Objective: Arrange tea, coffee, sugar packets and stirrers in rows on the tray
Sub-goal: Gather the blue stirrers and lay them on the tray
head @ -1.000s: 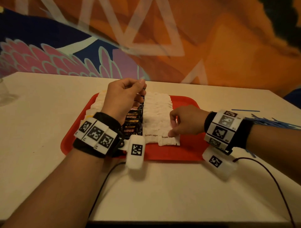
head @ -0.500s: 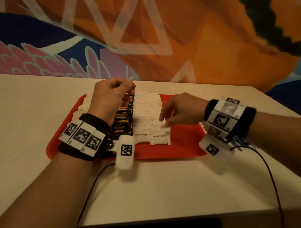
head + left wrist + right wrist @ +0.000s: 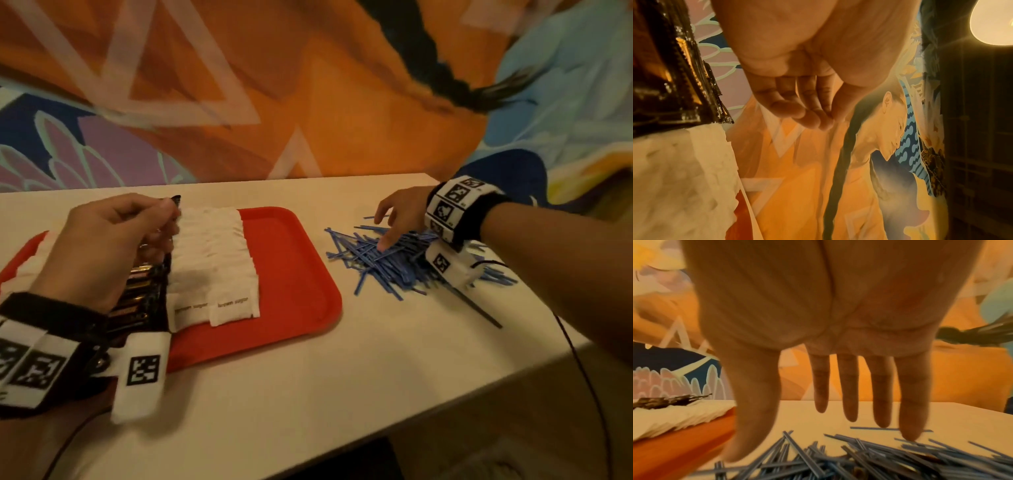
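The packet rows appear to be laid: two white rows of brown sugar packets [image 3: 212,260] and a dark row of glossy sachets [image 3: 144,294] are seen on the left and middle of the red tray [image 3: 294,274], while its right part is left bare. Tea packets are not clearly made out; a pale row at the tray's far left is mostly hidden by the left hand [image 3: 113,240].

The step in hand is judged to be the stirrers. The blue stirrers [image 3: 387,260] are heaped loosely on the bench [image 3: 308,394], just right of the tray and off it. The right hand [image 3: 400,219] is spread over the heap with straight fingers, fingertips at the sticks; nothing is grasped, so its grip is released.

The left hand is held above the sachet row with fingers curled to the thumb; whether anything is pinched cannot be told.

Next, a bundle must be gathered, turned parallel and laid on the tray's bare strip. Crossed sticks are likely to snag.
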Motion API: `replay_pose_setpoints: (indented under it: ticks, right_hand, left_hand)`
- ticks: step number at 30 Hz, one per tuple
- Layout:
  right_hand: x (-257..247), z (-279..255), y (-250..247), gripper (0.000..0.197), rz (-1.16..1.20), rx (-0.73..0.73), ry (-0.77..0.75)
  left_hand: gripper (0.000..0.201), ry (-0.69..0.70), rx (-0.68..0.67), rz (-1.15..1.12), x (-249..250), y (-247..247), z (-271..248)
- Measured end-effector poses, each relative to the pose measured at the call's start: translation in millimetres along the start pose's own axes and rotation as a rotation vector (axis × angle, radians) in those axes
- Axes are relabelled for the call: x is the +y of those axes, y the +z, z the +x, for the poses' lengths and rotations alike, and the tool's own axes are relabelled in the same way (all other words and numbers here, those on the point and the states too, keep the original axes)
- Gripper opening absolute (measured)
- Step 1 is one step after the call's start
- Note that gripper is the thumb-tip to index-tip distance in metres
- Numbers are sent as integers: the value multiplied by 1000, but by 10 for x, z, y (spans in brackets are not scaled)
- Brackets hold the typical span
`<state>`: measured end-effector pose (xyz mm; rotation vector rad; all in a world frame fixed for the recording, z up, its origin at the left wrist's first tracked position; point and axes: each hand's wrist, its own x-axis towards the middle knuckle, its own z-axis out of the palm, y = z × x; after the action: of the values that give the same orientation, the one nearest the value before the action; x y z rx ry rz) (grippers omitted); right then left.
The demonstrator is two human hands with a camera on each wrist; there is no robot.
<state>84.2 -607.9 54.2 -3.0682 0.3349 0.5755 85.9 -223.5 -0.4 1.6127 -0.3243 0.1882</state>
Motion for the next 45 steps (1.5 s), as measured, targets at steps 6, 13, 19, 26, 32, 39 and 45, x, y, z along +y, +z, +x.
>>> replay_pose_setpoints:
  ticks: [6, 13, 19, 26, 32, 39, 45]
  right_hand:
    - [-66, 130, 281, 74, -66, -7, -52]
    - [191, 67, 155, 46, 32, 161, -23]
    - [455, -7, 269, 40, 5, 140, -19]
    - [530, 98, 538, 14, 109, 250, -73]
    - [655, 114, 574, 8, 252, 280, -32]
    - [643, 127, 596, 15, 377, 323, -52]
    - [673, 113, 617, 18, 424, 355, -47]
  left_hand:
    - [51, -55, -100, 99, 159, 152, -72]
    - [27, -151, -406, 409, 489, 1152, 279]
    - [58, -145, -690, 1149, 402, 2238, 412]
    - [89, -244, -872, 1426, 124, 3001, 476]
    - [94, -178, -898, 1569, 66, 3311, 491]
    - [49, -88, -889, 1686, -69, 3409, 670]
    - [26, -185, -858, 1838, -372, 3375, 1042]
